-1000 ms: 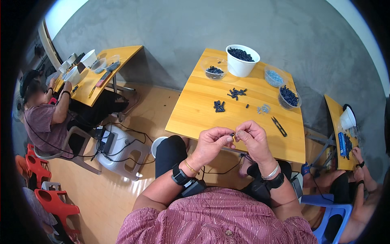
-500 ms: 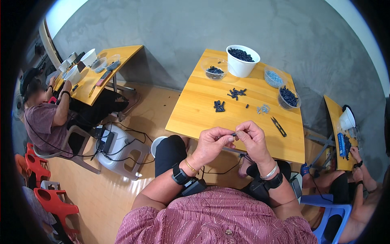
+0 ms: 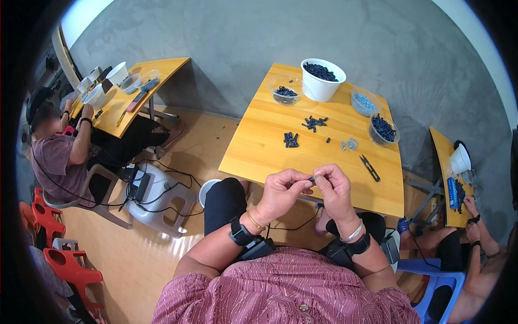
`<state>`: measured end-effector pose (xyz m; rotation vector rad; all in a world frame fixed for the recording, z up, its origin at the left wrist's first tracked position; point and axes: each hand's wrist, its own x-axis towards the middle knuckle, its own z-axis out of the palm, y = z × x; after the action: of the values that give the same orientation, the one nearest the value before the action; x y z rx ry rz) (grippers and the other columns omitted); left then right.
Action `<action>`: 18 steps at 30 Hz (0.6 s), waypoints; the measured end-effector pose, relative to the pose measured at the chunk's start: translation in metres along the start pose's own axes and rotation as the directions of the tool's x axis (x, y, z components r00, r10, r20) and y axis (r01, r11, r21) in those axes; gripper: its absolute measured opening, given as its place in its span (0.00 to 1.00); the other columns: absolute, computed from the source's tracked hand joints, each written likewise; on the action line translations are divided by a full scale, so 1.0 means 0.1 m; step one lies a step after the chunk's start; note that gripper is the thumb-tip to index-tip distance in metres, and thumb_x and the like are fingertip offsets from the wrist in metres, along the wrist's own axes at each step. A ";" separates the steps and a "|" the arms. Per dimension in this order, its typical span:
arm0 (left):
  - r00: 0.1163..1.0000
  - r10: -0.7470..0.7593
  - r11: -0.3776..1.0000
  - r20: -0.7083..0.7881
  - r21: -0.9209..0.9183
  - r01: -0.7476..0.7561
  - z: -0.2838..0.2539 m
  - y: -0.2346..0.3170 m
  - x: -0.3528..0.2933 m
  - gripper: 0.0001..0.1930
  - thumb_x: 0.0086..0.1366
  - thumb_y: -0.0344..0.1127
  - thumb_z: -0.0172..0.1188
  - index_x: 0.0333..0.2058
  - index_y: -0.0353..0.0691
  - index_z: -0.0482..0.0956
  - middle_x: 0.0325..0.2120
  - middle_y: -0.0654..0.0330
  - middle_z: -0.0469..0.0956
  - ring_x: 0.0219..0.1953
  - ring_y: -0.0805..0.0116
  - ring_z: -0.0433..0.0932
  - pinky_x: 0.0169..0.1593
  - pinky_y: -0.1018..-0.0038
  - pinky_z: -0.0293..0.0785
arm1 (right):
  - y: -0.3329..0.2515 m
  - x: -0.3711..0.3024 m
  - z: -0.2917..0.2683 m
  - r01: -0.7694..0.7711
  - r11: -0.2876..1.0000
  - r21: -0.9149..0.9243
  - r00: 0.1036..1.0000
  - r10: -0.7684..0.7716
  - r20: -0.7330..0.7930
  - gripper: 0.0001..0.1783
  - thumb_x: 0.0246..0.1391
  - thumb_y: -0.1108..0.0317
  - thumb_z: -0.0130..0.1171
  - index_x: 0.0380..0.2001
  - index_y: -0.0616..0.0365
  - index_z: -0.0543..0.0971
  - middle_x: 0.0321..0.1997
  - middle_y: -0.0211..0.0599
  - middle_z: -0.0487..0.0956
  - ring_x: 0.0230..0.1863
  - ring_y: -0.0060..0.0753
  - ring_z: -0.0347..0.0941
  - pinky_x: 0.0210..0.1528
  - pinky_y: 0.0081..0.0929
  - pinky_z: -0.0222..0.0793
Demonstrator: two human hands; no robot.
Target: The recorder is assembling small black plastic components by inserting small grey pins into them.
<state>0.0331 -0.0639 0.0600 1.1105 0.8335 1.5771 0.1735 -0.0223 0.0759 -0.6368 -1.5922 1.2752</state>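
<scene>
My left hand (image 3: 283, 190) and right hand (image 3: 333, 190) meet fingertip to fingertip over the near edge of the yellow wooden table (image 3: 259, 146), both pinched shut on one small dark plastic piece (image 3: 311, 179). Beyond it on the table lie a cluster of dark pieces (image 3: 291, 139), then black snips (image 3: 370, 167) to the right.

You sat in a room with a rough grey wall (image 3: 226, 48). The floor (image 3: 135, 259) was light wood and shone a little. Your yellow wooden worktop (image 3: 259, 146) stood in front of you. Another yellow worktop (image 3: 156, 70) stood to your left, and a third (image 3: 440, 146) to your right. Red plastic chairs (image 3: 67, 270) stood at the lower left. A white stool (image 3: 162, 202) stood near them.
</scene>
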 end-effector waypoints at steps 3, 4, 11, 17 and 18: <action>1.000 0.022 0.998 -0.016 0.058 -0.021 0.01 0.00 0.00 0.04 0.57 0.21 0.54 0.32 0.31 0.76 0.27 0.58 0.77 0.30 0.72 0.78 0.35 0.79 0.76 | -0.01 -0.01 0.02 -0.021 0.995 0.094 1.000 0.022 -0.013 0.01 0.54 0.76 0.49 0.30 0.61 0.69 0.28 0.25 0.70 0.30 0.13 0.66 0.33 0.13 0.65; 1.000 0.019 0.998 -0.016 0.057 -0.018 0.01 -0.01 0.00 0.04 0.57 0.21 0.54 0.32 0.31 0.76 0.27 0.58 0.77 0.30 0.72 0.78 0.35 0.79 0.76 | -0.01 -0.03 0.03 -0.028 0.994 0.110 0.999 0.030 -0.013 0.01 0.54 0.75 0.49 0.30 0.61 0.69 0.28 0.25 0.70 0.30 0.13 0.66 0.34 0.13 0.65; 0.999 0.045 0.991 -0.008 0.123 -0.043 0.02 0.01 0.01 0.04 0.56 0.21 0.55 0.31 0.31 0.76 0.26 0.58 0.77 0.29 0.74 0.77 0.34 0.81 0.74 | 0.05 -0.01 -0.01 0.008 0.999 0.052 1.000 -0.008 -0.002 0.01 0.55 0.75 0.49 0.31 0.60 0.69 0.30 0.26 0.70 0.31 0.13 0.66 0.36 0.13 0.65; 0.999 -0.030 0.994 -0.014 0.107 0.032 0.02 -0.04 -0.04 0.04 0.56 0.21 0.55 0.31 0.31 0.76 0.26 0.59 0.77 0.28 0.73 0.77 0.34 0.81 0.74 | 0.08 -0.08 -0.06 -0.103 0.990 0.094 0.994 0.101 0.029 0.02 0.55 0.74 0.48 0.32 0.60 0.68 0.31 0.27 0.70 0.32 0.15 0.67 0.38 0.15 0.65; 1.000 -0.023 0.996 -0.011 0.082 0.023 0.02 -0.04 -0.03 0.04 0.56 0.22 0.55 0.32 0.31 0.76 0.26 0.59 0.77 0.29 0.73 0.77 0.34 0.80 0.74 | 0.10 -0.07 -0.06 -0.110 0.986 0.128 0.994 0.106 0.036 0.03 0.55 0.73 0.48 0.32 0.61 0.68 0.31 0.27 0.71 0.32 0.15 0.67 0.38 0.16 0.65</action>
<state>0.0361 -0.0661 0.0566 1.1477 0.9218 1.5427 0.1801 -0.0227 0.0640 -0.6320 -1.5013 1.4613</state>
